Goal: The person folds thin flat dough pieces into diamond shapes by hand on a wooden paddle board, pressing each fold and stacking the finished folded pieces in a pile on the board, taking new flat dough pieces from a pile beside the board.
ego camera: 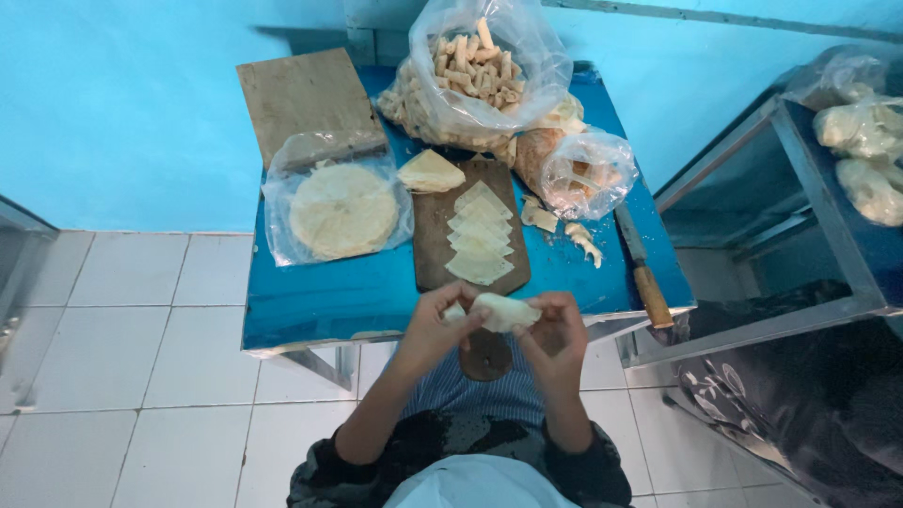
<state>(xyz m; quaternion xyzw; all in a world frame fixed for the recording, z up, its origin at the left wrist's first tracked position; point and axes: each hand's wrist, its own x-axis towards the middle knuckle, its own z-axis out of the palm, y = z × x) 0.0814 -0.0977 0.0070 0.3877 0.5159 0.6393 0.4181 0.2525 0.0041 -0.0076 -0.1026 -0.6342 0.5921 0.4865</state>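
Observation:
My left hand (435, 325) and my right hand (557, 337) together hold a pale folded dough wrapper (503, 310) just in front of the near edge of the blue table (329, 296). Beyond the hands lies a dark wooden paddle board (433, 235) with a row of several overlapping cut wrapper pieces (480, 240). A folded stack of wrappers (431, 172) rests at the board's far end.
A plastic bag with a round stack of wrappers (341, 210) lies left. A big clear bag of rolled snacks (475, 75) stands at the back, a smaller bag (583, 174) beside it. A knife (642, 268) lies right. A metal shelf (800, 188) stands further right.

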